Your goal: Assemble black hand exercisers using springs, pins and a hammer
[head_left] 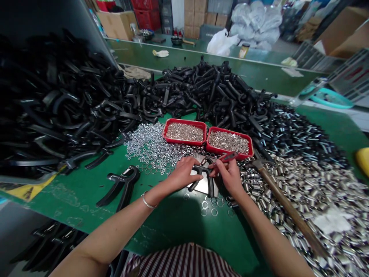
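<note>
My left hand (184,174) is closed around a black plastic hand-grip part (205,181), pressing it onto a small metal plate on the green table (86,188). Fingers of my right hand (229,174) pinch red-handled pliers (226,157) whose tip meets the top of that part. An assembled black hand gripper (122,184) with a spring lies to the left of my hands. Two red trays (184,132) (230,141) of small metal pieces stand just beyond my hands.
Large heaps of black plastic handles (72,104) fill the left and back. Loose silver rings (150,148) lie by the trays, and silver metal sleeves (302,181) cover the right. A wooden-handled hammer (285,204) lies on them. A second green bench is behind.
</note>
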A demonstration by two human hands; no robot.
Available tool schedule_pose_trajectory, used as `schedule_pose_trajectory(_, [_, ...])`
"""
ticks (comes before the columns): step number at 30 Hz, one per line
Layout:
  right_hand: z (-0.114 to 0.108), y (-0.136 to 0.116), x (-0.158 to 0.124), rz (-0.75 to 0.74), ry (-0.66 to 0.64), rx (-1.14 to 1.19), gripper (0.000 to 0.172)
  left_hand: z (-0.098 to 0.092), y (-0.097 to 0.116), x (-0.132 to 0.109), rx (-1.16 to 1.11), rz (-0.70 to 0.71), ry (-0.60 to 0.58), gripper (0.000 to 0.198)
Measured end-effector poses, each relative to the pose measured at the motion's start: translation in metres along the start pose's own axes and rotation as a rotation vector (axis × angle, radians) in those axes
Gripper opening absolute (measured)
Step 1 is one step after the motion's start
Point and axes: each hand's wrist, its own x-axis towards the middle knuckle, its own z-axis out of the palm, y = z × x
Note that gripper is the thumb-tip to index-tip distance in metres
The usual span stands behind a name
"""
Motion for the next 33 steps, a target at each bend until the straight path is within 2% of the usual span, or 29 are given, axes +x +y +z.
schedule_pose_trajectory(5, [0.004,-0.006,-0.008,0.005,0.026,-0.149,0.029,-0.002,0.001,-0.001,0.002,-0.003,-0.007,0.038])
schedule_pose_trajectory(7, [0.011,-0.013,-0.011,-0.019,0.025,-0.385,0.027,-0.002,0.002,-0.002,0.006,0.013,-0.007,0.038])
schedule_pose_trajectory(10, [0.023,-0.025,-0.008,-0.112,-0.045,-0.823,0.021,-0.002,0.003,-0.003,0.025,0.039,0.002,0.038])
schedule_pose_trajectory(12, [0.028,-0.034,-0.001,-0.148,-0.105,-0.935,0.018,-0.003,0.007,-0.004,0.051,0.025,0.004,0.038])
schedule_pose_trajectory(14, [0.028,-0.044,0.006,-0.157,-0.143,-0.804,0.018,-0.005,0.012,-0.003,0.088,-0.006,-0.011,0.038])
schedule_pose_trajectory(16, [0.025,-0.055,0.011,-0.159,-0.134,-0.542,0.022,-0.007,0.018,-0.002,0.134,-0.029,-0.039,0.038])
schedule_pose_trajectory(19, [0.016,-0.069,0.009,-0.122,-0.092,-0.152,0.039,-0.009,0.020,0.000,0.185,-0.031,-0.056,0.037])
schedule_pose_trajectory(20, [0.011,-0.070,0.007,-0.086,-0.091,-0.030,0.041,-0.009,0.019,0.000,0.191,-0.028,-0.053,0.037])
schedule_pose_trajectory(22, [-0.002,-0.063,0.004,0.009,-0.107,0.168,0.035,-0.007,0.016,0.000,0.187,-0.034,-0.046,0.040])
schedule_pose_trajectory(23, [-0.011,-0.057,0.003,0.065,-0.117,0.198,0.032,-0.005,0.014,-0.001,0.178,-0.038,-0.048,0.041])
schedule_pose_trajectory(25, [-0.033,-0.040,-0.001,0.159,-0.129,0.021,0.032,-0.003,0.011,-0.004,0.155,-0.039,-0.057,0.044])
schedule_pose_trajectory(28, [-0.069,-0.027,-0.007,0.169,-0.075,-0.585,0.037,-0.006,0.010,-0.007,0.143,0.007,-0.077,0.049])
schedule_pose_trajectory(30, [-0.087,-0.031,-0.007,0.084,0.048,-0.923,0.039,-0.019,0.010,0.000,0.145,0.086,-0.075,0.049])
schedule_pose_trajectory(32, [-0.093,-0.041,-0.001,-0.040,0.165,-1.057,0.036,-0.040,0.007,0.019,0.171,0.166,-0.024,0.039])
schedule_pose_trajectory(33, [-0.090,-0.047,0.006,-0.115,0.178,-1.068,0.031,-0.053,0.003,0.032,0.214,0.176,0.031,0.033])
